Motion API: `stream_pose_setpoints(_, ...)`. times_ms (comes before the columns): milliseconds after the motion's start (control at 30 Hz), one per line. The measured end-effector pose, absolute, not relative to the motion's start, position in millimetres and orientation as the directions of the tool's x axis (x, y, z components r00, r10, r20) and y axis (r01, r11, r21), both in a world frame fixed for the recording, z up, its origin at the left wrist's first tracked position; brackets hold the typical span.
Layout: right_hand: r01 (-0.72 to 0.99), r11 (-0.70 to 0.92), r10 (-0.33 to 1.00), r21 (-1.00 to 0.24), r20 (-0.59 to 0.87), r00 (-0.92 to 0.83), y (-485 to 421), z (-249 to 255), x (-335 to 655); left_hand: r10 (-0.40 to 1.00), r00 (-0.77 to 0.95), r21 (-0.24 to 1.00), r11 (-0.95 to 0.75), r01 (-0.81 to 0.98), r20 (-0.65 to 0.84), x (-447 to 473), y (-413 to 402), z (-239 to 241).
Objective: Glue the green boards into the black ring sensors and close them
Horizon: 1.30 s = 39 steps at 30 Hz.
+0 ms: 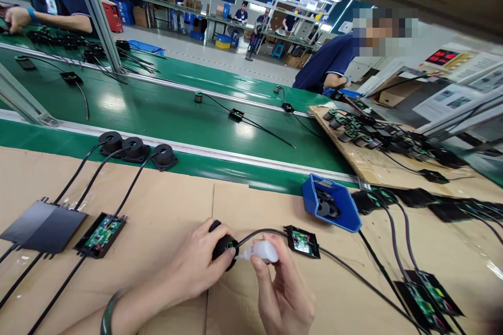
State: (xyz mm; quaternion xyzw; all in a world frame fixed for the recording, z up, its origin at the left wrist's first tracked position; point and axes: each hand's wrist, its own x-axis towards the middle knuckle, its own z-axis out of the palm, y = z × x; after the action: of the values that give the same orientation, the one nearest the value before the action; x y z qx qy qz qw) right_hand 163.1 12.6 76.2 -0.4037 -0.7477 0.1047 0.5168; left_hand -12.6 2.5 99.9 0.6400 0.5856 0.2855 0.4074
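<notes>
My left hand (200,256) is closed around a round black housing (225,249), tilted up on the cardboard. In my right hand (286,288) is a small white squeeze bottle (264,252), pinched between thumb and fingers. The bottle's nozzle points left at the housing; I cannot tell whether the two touch. A black cable (261,231) runs from the housing to an open black box with a green circuit board (302,241), lying just beyond my right hand. Another cable leaves that box toward the lower right.
At left lie several round black housings (164,156) cabled to boxes, one showing its circuit board (100,234). A blue bin (334,204) of black parts stands at right. Beyond runs a green conveyor (165,110) carrying cabled units. A co-worker (330,65) stands at back right, another (58,0) at left.
</notes>
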Motion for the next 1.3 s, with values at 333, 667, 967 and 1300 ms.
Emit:
stream_pose_setpoints(333, 0.168, 0.437, 0.871, -0.883, 0.463, 0.166, 11, 97, 163, 0.985, 0.137, 0.877, 0.022, 0.481, -0.1, -15, 5, 97)
stream_pose_setpoints(667, 0.241, 0.376, 0.917, -0.895, 0.397, 0.045, 2, 98, 173, 0.983, 0.16, 0.849, -0.004, 0.529, -0.095, -13, 2, 97)
stream_pose_setpoints(967, 0.444, 0.469, 0.88, -0.763, 0.447, -0.162, -6, 83, 177, 0.98, 0.179, 0.837, -0.026, 0.547, -0.087, -13, 2, 99)
stream_pose_setpoints(1300, 0.457, 0.447, 0.892, -0.769, 0.422, -0.163, -6, 84, 175, 0.975, 0.196, 0.83, -0.023, 0.557, -0.104, -14, 2, 100)
